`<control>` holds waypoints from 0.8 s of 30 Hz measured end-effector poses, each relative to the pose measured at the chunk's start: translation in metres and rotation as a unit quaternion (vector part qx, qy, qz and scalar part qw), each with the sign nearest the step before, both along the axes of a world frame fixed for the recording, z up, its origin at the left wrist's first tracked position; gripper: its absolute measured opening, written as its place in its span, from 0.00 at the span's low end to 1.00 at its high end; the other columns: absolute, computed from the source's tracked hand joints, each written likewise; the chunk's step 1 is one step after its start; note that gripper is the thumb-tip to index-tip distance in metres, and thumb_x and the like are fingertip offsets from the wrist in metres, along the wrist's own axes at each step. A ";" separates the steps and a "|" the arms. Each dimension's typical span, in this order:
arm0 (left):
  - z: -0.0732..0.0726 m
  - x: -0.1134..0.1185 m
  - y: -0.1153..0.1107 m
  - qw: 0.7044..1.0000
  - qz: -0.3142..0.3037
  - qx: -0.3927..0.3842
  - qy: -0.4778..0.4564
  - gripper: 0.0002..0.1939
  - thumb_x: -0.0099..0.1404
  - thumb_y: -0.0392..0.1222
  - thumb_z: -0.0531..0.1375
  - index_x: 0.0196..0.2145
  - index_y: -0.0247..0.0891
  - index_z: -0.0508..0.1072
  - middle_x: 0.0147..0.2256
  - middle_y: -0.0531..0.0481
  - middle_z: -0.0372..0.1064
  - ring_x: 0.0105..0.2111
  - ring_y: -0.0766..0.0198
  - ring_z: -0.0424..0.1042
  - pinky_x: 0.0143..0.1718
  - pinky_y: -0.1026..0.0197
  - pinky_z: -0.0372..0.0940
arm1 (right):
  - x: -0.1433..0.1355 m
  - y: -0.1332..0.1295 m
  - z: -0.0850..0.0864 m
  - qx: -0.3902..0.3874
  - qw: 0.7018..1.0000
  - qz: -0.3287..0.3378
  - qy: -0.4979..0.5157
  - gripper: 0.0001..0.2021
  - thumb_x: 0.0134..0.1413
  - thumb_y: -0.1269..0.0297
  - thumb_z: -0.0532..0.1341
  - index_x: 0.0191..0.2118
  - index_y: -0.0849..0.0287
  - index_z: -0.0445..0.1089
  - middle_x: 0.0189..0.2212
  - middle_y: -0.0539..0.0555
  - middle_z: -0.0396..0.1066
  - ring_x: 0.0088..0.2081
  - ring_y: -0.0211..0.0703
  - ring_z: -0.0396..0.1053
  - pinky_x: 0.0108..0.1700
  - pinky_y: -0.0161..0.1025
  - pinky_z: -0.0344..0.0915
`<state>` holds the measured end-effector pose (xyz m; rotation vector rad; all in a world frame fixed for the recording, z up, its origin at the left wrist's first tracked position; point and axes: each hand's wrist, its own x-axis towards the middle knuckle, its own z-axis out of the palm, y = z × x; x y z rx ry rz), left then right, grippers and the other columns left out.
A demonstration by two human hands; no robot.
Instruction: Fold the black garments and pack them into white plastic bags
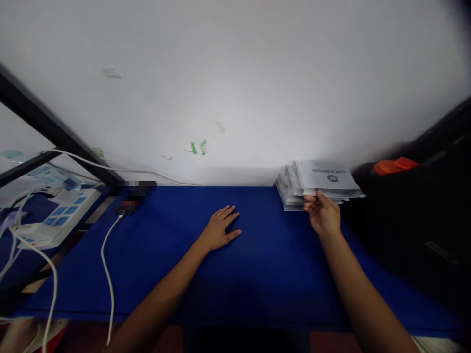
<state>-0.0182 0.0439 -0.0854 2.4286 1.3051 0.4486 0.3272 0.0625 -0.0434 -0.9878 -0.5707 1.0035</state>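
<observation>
My left hand [222, 229] lies flat on the blue table surface [257, 255], palm down with its fingers spread and nothing in it. At the back right, against the wall, is a stack of flat translucent packets [289, 196]. My right hand [321, 208] pinches the near edge of the top packet [327, 176], thumb above and fingers below. This packet has dark lettering and a round logo, and its near edge rests in my fingers over the stack.
A power strip [69, 215] with white cables stands at the far left beside a black frame post [55, 120]. A white cable [106, 264] runs from a blurred dark device. A black bag [412, 230] with an orange item [395, 165] fills the right side.
</observation>
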 end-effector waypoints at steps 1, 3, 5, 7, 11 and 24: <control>0.000 0.000 0.000 1.000 -0.001 0.001 -0.002 0.33 0.67 0.61 0.57 0.64 0.45 0.62 0.68 0.45 0.51 0.68 0.49 0.49 0.67 0.41 0.46 | 0.001 -0.001 0.002 0.016 1.000 0.007 -0.001 0.14 0.48 0.56 0.70 0.26 0.59 0.67 0.22 0.51 0.77 0.18 0.36 0.72 0.19 0.30 0.70; 0.000 0.000 -0.001 1.000 -0.003 0.003 -0.014 0.32 0.67 0.60 0.58 0.63 0.44 0.63 0.67 0.44 0.52 0.68 0.48 0.49 0.66 0.41 0.47 | -0.001 -0.004 0.005 0.055 0.998 0.028 -0.009 0.13 0.47 0.58 0.71 0.26 0.59 0.68 0.24 0.50 0.77 0.22 0.39 0.74 0.20 0.32 0.71; 0.001 0.001 -0.001 0.999 0.004 0.008 -0.054 0.29 0.67 0.58 0.58 0.60 0.42 0.67 0.65 0.43 0.58 0.66 0.48 0.53 0.66 0.42 0.49 | -0.005 -0.010 0.009 0.086 0.995 0.053 -0.019 0.11 0.45 0.59 0.71 0.26 0.58 0.70 0.26 0.49 0.76 0.26 0.40 0.75 0.24 0.35 0.74; 0.001 0.002 0.000 0.989 0.033 0.001 -0.144 0.23 0.69 0.56 0.56 0.55 0.40 0.72 0.59 0.42 0.66 0.62 0.50 0.61 0.64 0.44 0.54 | -0.013 -0.020 0.010 0.090 0.991 0.094 -0.040 0.10 0.45 0.59 0.72 0.27 0.57 0.73 0.27 0.49 0.76 0.28 0.41 0.75 0.29 0.37 0.75; 0.003 0.002 0.004 0.925 0.138 -0.064 -0.349 0.23 0.70 0.58 0.53 0.46 0.37 0.75 0.46 0.41 0.75 0.47 0.53 0.74 0.54 0.48 0.66 | -0.034 -0.043 0.005 0.039 0.954 0.278 -0.103 0.11 0.46 0.56 0.71 0.30 0.58 0.77 0.25 0.50 0.76 0.28 0.41 0.74 0.36 0.39 0.72; 0.026 0.007 -0.013 0.974 0.059 -0.132 -0.174 0.23 0.71 0.55 0.51 0.25 0.38 0.68 0.24 0.54 0.65 0.26 0.65 0.64 0.29 0.63 0.58 | -0.100 -0.065 -0.017 0.013 0.703 0.648 -0.293 0.21 0.58 0.47 0.61 0.24 0.60 0.63 0.22 0.45 0.63 0.24 0.34 0.63 0.28 0.33 0.63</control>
